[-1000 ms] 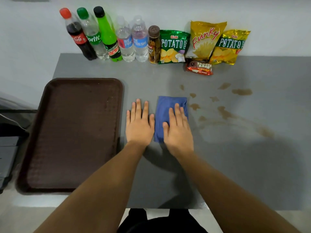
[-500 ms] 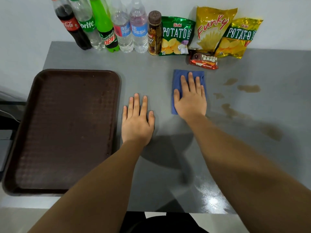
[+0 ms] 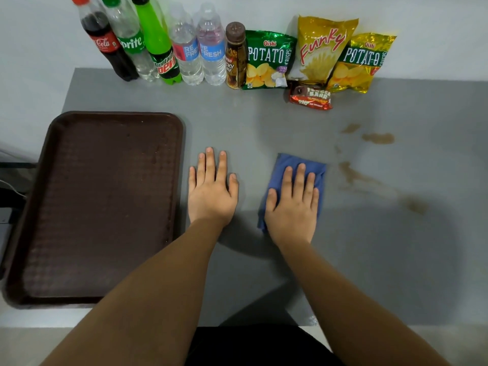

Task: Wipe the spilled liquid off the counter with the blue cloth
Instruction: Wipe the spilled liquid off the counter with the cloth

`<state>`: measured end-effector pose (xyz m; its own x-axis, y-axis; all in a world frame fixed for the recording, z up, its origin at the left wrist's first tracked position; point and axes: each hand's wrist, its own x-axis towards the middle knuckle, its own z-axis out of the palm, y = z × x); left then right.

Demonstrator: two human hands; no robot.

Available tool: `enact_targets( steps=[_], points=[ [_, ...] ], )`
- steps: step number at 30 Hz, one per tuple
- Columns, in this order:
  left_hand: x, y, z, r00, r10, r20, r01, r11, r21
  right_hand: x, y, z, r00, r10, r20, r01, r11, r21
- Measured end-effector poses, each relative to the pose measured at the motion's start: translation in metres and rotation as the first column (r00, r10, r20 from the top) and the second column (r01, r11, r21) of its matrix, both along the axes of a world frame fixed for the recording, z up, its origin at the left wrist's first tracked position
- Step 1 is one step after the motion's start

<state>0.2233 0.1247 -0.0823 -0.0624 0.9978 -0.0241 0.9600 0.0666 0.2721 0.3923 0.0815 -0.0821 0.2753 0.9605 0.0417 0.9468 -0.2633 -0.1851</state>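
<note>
Since the earlier frame, the cloth (image 3: 293, 165) has been drawn back toward the body under the right hand (image 3: 291, 207), away from the snacks (image 3: 310, 97). A grey counter (image 3: 237, 122) against a pale wall (image 3: 422, 27) is seen, with a brown tray (image 3: 100, 207) left of the left hand (image 3: 211, 192). Brown spills (image 3: 353, 175) lie just right of the right fingers (image 3: 299, 180), which are pressed flat, slightly spread, on the cloth. The left fingers (image 3: 210, 165) are laid flat, close together, on bare counter.
</note>
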Motion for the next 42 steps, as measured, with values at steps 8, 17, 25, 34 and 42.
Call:
enact_targets(
  steps=[8,17,25,34,42],
  points=[
    [-0.001,-0.001,0.002,1.0,-0.003,-0.008,0.003,1.0,0.006,-0.008,0.048,0.006,0.978,0.2,-0.066,-0.2,0.98,0.009],
    [-0.002,-0.001,0.001,1.0,-0.008,-0.018,0.007,0.999,-0.034,0.077,0.07,0.01,0.996,0.066,-0.06,-0.069,0.996,-0.048],
    [-0.002,-0.001,0.001,1.0,-0.01,-0.029,0.009,0.999,-0.042,0.118,0.021,0.012,0.998,-0.049,-0.037,0.045,0.996,-0.081],
    [-0.001,-0.001,0.002,0.999,-0.018,-0.033,0.016,0.999,-0.047,0.038,-0.03,0.004,0.996,-0.086,0.004,0.087,0.995,-0.043],
    [-0.001,0.0,-0.001,1.0,-0.016,-0.005,0.016,1.0,-0.026,0.071,0.024,0.011,0.998,0.046,-0.045,-0.048,0.998,-0.046]
  ],
)
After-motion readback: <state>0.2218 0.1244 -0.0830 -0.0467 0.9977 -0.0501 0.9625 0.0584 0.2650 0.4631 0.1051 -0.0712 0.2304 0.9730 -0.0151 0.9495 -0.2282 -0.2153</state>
